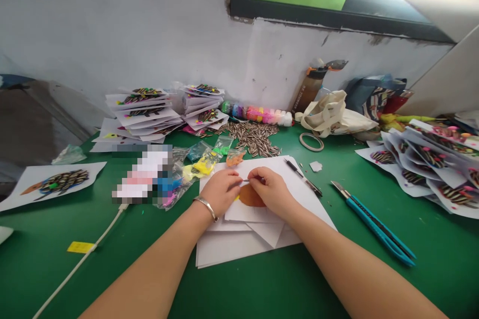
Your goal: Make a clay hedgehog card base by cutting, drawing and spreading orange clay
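Observation:
My left hand [220, 192], with a silver bangle at the wrist, rests over white paper. Its fingertips are pinched together beside a small, thin, dark piece too small to name. From the other side my right hand [272, 190] also pinches at that piece, fingers curled. Just below the fingertips lies a brown oval shape [251, 196] on a white card [239, 214], partly hidden by my hands. A spot of yellow shows at its left edge. Loose white sheets [213, 254] lie under the card.
Striped sunflower seeds [254, 137] are heaped behind the hands. Bags of coloured clay [204, 165] lie to the left. A pen [303, 177] and a blue utility knife [377, 224] are on the right. Stacked seed pictures [145, 114] stand at the back; a white cable [80, 261] crosses the left.

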Demonstrator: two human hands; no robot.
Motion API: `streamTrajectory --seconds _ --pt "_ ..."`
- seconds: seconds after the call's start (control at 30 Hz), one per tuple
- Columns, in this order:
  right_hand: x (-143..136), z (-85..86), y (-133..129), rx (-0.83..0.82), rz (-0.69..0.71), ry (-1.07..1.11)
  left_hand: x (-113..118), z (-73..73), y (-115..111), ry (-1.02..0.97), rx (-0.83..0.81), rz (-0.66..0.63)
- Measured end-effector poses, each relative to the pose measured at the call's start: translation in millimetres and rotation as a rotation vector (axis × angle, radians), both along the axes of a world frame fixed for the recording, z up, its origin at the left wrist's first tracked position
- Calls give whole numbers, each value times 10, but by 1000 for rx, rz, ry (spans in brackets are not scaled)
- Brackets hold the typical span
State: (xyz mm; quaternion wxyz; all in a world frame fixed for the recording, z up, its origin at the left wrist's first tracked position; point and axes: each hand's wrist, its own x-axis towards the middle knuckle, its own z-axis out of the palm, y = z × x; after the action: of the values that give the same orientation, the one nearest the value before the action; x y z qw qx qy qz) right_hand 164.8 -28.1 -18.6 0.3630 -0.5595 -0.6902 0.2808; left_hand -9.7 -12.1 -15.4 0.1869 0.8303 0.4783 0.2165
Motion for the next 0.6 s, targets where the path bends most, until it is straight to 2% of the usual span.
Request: streamTrajectory --seconds 0.27,0.47,0.6 --pt "-14 62 -3 -17 5 -2 50 6 -18 29 38 28" --pt "9 23 6 -13 15 -1 -7 -3 20 -20 38 10" --pt "12 3 7 -1 22 -5 23 27 -3 39 58 17"
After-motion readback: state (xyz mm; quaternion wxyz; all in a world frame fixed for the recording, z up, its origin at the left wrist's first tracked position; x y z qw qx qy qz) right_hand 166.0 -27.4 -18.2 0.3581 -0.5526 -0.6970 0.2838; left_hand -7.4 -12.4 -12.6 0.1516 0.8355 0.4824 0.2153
